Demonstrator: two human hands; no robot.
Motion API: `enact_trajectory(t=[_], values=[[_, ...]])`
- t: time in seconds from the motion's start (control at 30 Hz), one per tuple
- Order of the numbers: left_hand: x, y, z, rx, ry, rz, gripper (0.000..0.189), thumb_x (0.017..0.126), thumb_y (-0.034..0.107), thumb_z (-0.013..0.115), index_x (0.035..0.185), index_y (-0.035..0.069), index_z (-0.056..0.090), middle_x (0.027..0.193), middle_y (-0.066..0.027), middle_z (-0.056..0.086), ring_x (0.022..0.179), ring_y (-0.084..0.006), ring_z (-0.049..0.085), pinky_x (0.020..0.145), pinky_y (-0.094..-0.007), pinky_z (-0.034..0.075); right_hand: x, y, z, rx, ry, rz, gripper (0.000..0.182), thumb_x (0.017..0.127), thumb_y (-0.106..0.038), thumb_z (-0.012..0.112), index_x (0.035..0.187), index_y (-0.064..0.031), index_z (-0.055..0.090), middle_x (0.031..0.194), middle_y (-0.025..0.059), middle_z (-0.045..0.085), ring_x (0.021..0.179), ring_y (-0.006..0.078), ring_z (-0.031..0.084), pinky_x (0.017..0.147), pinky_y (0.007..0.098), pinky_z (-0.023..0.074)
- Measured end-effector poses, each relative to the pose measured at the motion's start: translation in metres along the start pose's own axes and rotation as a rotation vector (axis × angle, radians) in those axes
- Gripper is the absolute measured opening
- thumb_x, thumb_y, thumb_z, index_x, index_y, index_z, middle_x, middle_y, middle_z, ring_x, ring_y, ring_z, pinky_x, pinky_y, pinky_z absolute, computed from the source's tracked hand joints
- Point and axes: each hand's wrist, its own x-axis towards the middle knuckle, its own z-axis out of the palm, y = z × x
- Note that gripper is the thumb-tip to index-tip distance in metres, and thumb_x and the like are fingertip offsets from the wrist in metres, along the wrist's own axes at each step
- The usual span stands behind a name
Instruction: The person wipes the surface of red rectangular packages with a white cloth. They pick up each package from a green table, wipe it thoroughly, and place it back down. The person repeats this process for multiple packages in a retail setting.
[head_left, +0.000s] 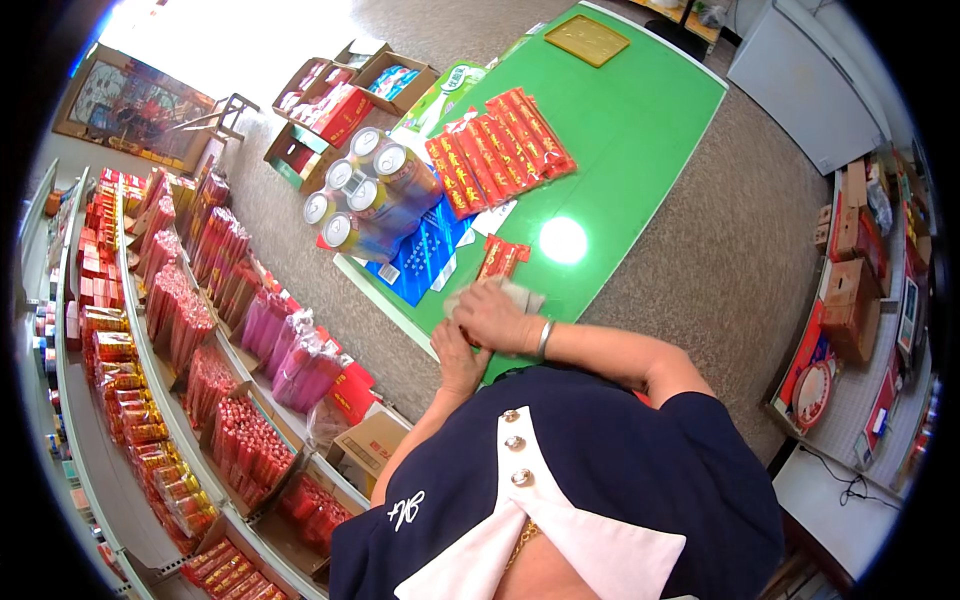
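Note:
A beige cloth (517, 294) is bunched under my right hand (493, 315), which wears a silver bangle. It presses the cloth onto a red plastic-wrapped packet (501, 259) with gold print on the green tabletop (637, 135). My left hand (456, 358) steadies the packet's near end, its fingers partly hidden under the right hand. Several similar long red packets (499, 150) lie in a row farther up the table. Beside them, to the left, stands a shrink-wrapped pack of drink cans (375, 195) on a flattened blue carton (412, 259).
A gold tray (587, 40) sits at the table's far end. Store shelves with red bundled packets (180, 300) run along the left. Open cardboard boxes (394, 79) stand on the floor beyond the cans. At right are a white chest freezer (810, 82) and shelving with cartons (851, 307).

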Motion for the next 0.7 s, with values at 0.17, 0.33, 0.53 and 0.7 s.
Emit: enact_trajectory(t=[0.17,0.33,0.53,0.7], values=[[0.007,0.002,-0.006,-0.025,-0.08,0.033,0.073,0.064,0.017,0.081,0.126,-0.001,0.046,0.114,-0.0214,0.05,0.109,-0.0399,0.045,0.096,-0.0483,0.035,-0.001,0.031,-0.008,-0.008,0.006,0.126,0.017,0.076,-0.013,0.058,0.092,-0.0112,0.062,0.093,0.0108,0.06,0.089,0.028,0.057,0.078,0.0443,0.0431],[0.019,0.015,-0.02,-0.629,-0.274,-0.352,0.063,0.079,0.014,0.074,0.131,-0.002,0.045,0.104,-0.0146,0.058,0.09,-0.0306,0.057,0.083,-0.0402,0.048,-0.011,0.118,-0.053,0.143,0.132,0.624,0.025,0.083,-0.013,0.056,0.106,-0.0069,0.062,0.092,0.0132,0.059,0.088,0.0294,0.057,0.081,0.0422,0.0488],[0.023,0.005,-0.011,-1.744,-0.621,-0.924,0.05,0.101,0.044,0.035,0.13,0.007,0.05,0.105,-0.012,0.065,0.087,-0.0276,0.065,0.072,-0.0398,0.054,-0.007,0.087,-0.073,0.358,0.323,0.468,0.031,0.081,-0.016,0.059,0.108,-0.003,0.063,0.091,0.0172,0.057,0.085,0.034,0.055,0.084,0.043,0.0463],[0.027,0.03,-0.016,-1.864,-0.379,-1.219,0.055,0.102,0.048,0.028,0.127,0.005,0.052,0.107,-0.0137,0.066,0.079,-0.0281,0.064,0.07,-0.039,0.052,-0.008,-0.012,-0.036,0.301,0.003,-0.084,0.027,0.079,-0.02,0.065,0.104,-0.0122,0.064,0.086,0.0087,0.059,0.084,0.0285,0.06,0.073,0.0418,0.0477]])
